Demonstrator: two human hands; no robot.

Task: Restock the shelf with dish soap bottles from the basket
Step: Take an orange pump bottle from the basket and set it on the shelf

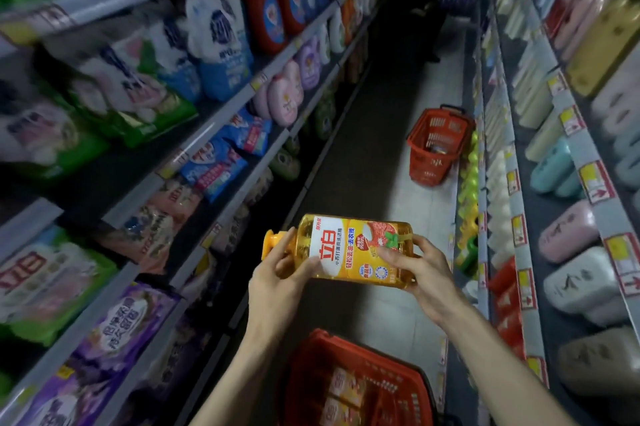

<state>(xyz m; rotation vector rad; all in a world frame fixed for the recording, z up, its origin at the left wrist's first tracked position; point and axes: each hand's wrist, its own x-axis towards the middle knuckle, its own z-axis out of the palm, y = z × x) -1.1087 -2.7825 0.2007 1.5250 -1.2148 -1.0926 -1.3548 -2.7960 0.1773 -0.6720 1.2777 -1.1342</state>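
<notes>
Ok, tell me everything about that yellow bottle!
The dish soap bottle is clear plastic full of golden liquid, with an orange cap at its left end and a white-and-yellow label bearing red characters. It is held sideways above the nearer red basket, left hand gripping near the cap, right hand the base.

I see a pale floor running down the aisle. One red basket stands on it close to me, and a second red basket stands farther off, just beside the right shelf. That shelf carries rows of bottles. The left shelf holds detergent bags.
</notes>
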